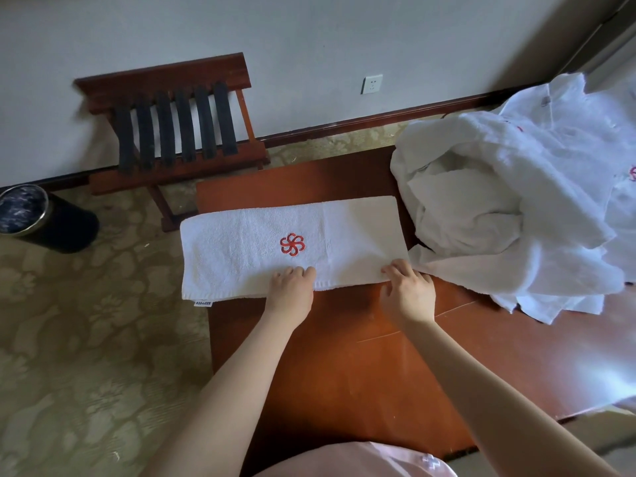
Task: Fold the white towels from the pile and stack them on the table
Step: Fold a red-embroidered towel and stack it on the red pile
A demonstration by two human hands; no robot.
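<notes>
Left hand (292, 282) is laid on the near edge of the towel (241, 249), knuckles up, fingers bent down onto the cloth. Whether cloth is pinched beneath them cannot be told. Right hand (407, 285) is set at the same towel's near right corner, fingers bent, tips on the fabric. A grip cannot be told there either.

Sweep from the left:
- A dark waste bin (32, 215) is noted on the patterned carpet (86, 321), well apart from the table.
- A wooden luggage rack (172, 129) with dark straps is stood against the wall (309, 36). A wall socket (371, 84) is seen further right.
- The towel is spread flat across the far left end of the table (361, 356) as a long band. Its left end overhangs the table edge. A red flower emblem (292, 244) faces up, and a small label (203, 302) shows at the near left corner.
- The pile (499, 201) of white towels is heaped, unfolded, on the right part of the table, just beside the band's right end.

Progress, as judged:
- One towel appears folded lengthwise only, and crosswise folds are presumably owed before it is compact.
- No finished stack is seen on the table.
- The pile looks large and unsorted, so the task is reckoned to be at an early stage, with most of the folding and all of the stacking left.
</notes>
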